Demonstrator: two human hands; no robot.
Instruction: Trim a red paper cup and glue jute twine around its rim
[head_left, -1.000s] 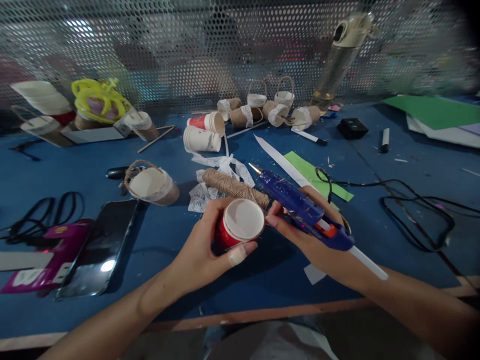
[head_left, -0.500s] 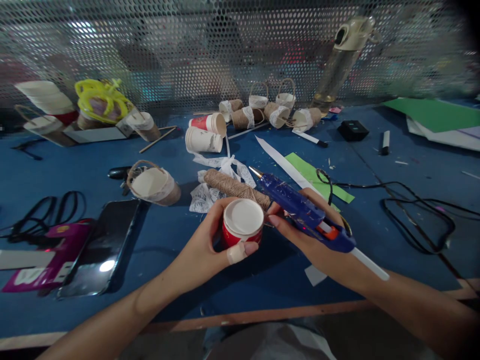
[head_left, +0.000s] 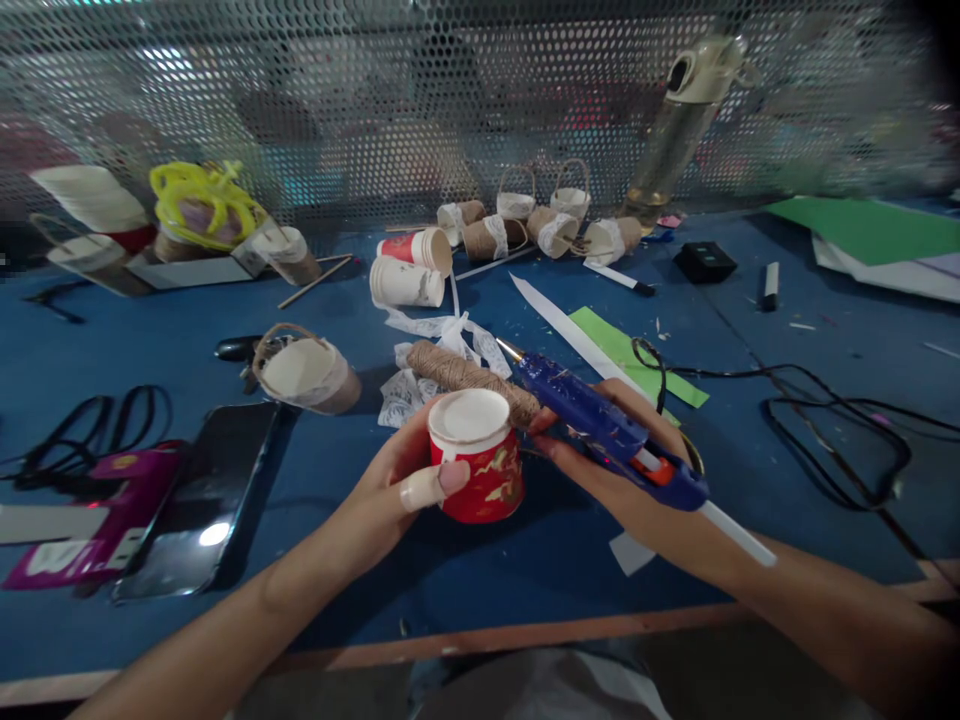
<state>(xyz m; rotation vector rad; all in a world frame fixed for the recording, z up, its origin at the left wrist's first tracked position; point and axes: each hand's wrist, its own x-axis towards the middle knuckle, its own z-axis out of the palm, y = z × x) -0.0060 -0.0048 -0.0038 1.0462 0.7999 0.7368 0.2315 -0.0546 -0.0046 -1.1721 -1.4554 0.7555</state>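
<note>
My left hand (head_left: 397,480) is closed around a red paper cup (head_left: 487,480) with gold patterns, its white bottom facing up and tilted. A bandage wraps the thumb that presses on the cup's side. In my right hand (head_left: 607,470) is a blue glue gun (head_left: 585,405), its metal tip pointing up and left and a white glue stick jutting from its back. The right fingertips are close to the cup's right side. Just behind the cup lies a roll of brown twine (head_left: 469,378), beside white lace ribbon (head_left: 405,395).
A twine-handled cup (head_left: 307,375), a phone (head_left: 202,500) and a purple glue gun (head_left: 97,520) are on the left. Several wrapped cups (head_left: 555,230) stand or lie before the perforated metal screen (head_left: 375,110). A black cord (head_left: 750,370) runs right. Green paper (head_left: 637,350) lies behind the glue gun.
My left hand has tipped the cup and shifted it slightly left, so more of its red, gold-patterned side shows. My right hand with the glue gun has barely moved.
</note>
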